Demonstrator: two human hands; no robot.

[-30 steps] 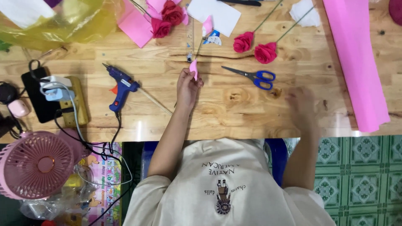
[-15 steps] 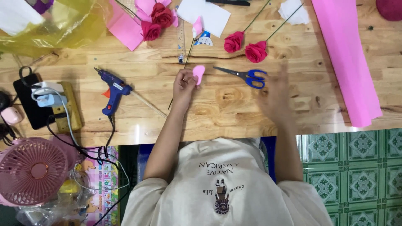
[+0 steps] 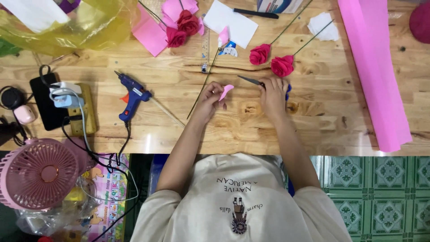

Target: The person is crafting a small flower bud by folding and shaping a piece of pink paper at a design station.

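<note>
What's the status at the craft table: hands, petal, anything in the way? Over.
Left hand pinching pink petal. Right hand gripping scissors, blades pointing towards petal. Green stem wire lies just beside left hand; glue gun further left.

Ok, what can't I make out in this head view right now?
- Scissors: handles mostly hidden under the right hand; only the blades show clearly.
- Pink petal: its base is hidden by the left hand fingers.
- Pink paper roll: upper end cut off by the top edge.
- Dark pink round thing: cut off by the right edge.
</note>
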